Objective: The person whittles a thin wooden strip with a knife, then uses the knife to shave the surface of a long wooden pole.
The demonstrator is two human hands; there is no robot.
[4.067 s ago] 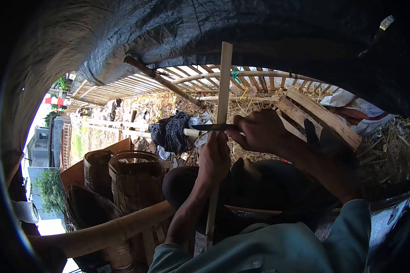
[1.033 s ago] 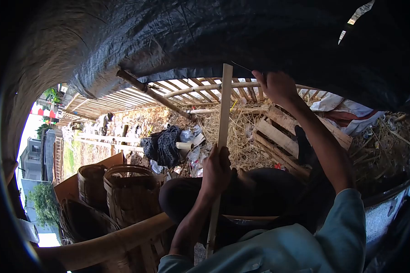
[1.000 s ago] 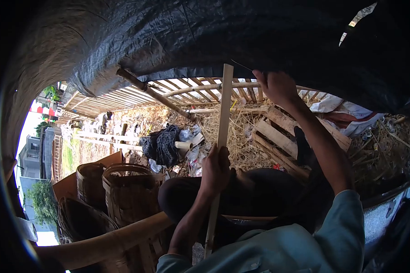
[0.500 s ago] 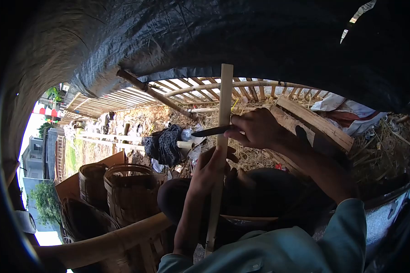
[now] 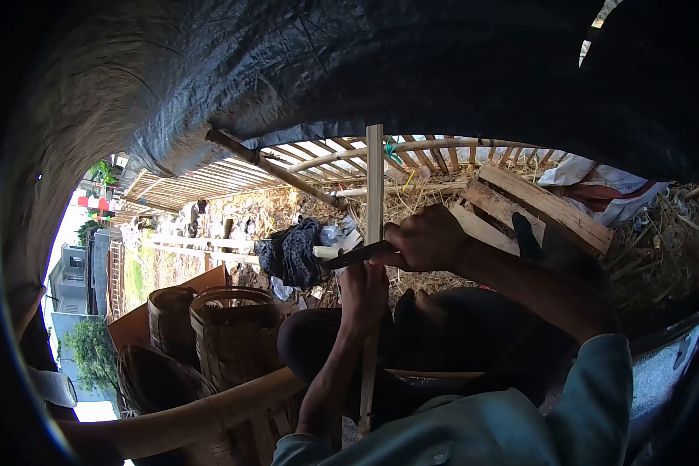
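Note:
A long pale strip of wood or bamboo (image 5: pixel 375 182) stands nearly upright in the view, its lower end close to my shirt. My left hand (image 5: pixel 363 299) is closed around the strip at about its middle. In my right hand (image 5: pixel 429 239) is a knife (image 5: pixel 355 255), its dark blade lying across the strip just above my left fingers and pointing left. The knife's handle is mostly hidden in my right fist. Below both hands are my dark-clothed legs (image 5: pixel 481 330).
Woven baskets (image 5: pixel 237 334) stand at the lower left behind a thick bamboo pole (image 5: pixel 202 412). Wooden planks (image 5: pixel 551 206) and a white sack (image 5: pixel 598 186) lie at right. A slatted bamboo fence (image 5: pixel 303 159) runs behind, under a dark tarp (image 5: pixel 443 62). Straw covers the ground.
My right hand has drawn the knife down the strip, close to my left hand. My left hand has turned and closed more around the strip, and the view has shifted slightly.

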